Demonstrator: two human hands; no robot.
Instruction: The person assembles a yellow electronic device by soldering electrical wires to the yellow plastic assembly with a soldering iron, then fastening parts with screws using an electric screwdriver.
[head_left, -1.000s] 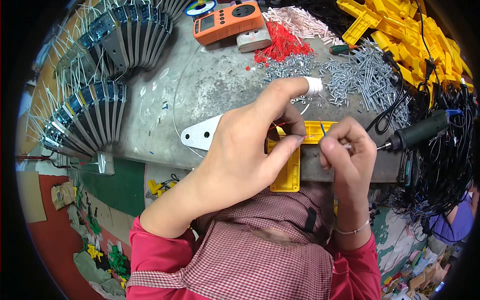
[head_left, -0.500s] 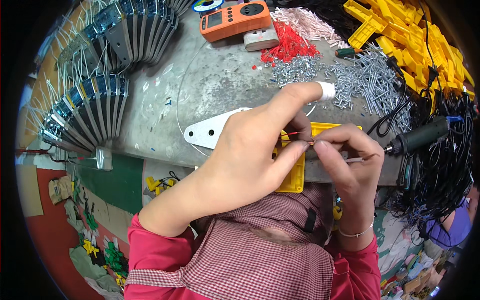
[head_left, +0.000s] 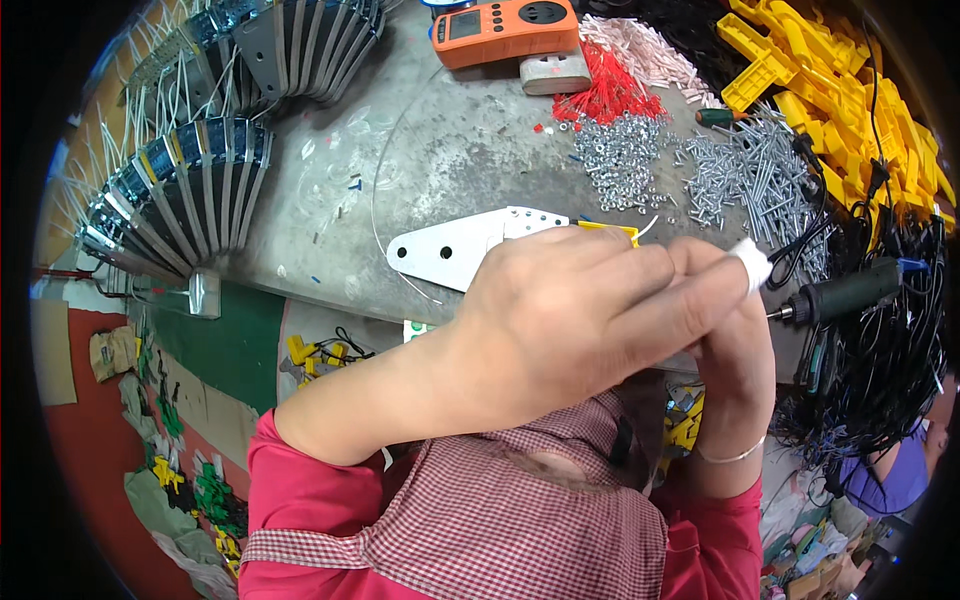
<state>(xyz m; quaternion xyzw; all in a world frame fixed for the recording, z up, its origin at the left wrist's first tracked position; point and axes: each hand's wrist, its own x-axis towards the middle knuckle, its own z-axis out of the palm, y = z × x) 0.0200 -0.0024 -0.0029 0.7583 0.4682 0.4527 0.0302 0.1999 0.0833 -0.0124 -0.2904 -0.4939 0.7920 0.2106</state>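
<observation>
My left hand (head_left: 580, 310) reaches across to the right, its fingers closed and its index finger wrapped in white tape (head_left: 750, 265) at the tip. It overlaps my right hand (head_left: 738, 350), whose bent fingers show only in part behind it. Whatever the two hands pinch between them is hidden. Under my left hand lies a white tapered plate (head_left: 430, 250) with dark round holes. Part of a yellow plastic housing (head_left: 612, 230) shows past the plate's right end. A thin white wire (head_left: 378, 190) curves over the tabletop.
An orange meter (head_left: 505, 30) sits at the back beside a white socket block (head_left: 555, 73). Piles of red leads (head_left: 610, 90), nuts (head_left: 620, 165), screws (head_left: 750, 170) and yellow housings (head_left: 800, 60) fill the right. A dark green power screwdriver (head_left: 850, 292) lies nearby. Stacked curved parts (head_left: 180, 195) stand left.
My left hand has turned over and moved right, now covering my right fingers. The thin red wire seen at my fingertips before is out of sight. The view has shifted slightly.
</observation>
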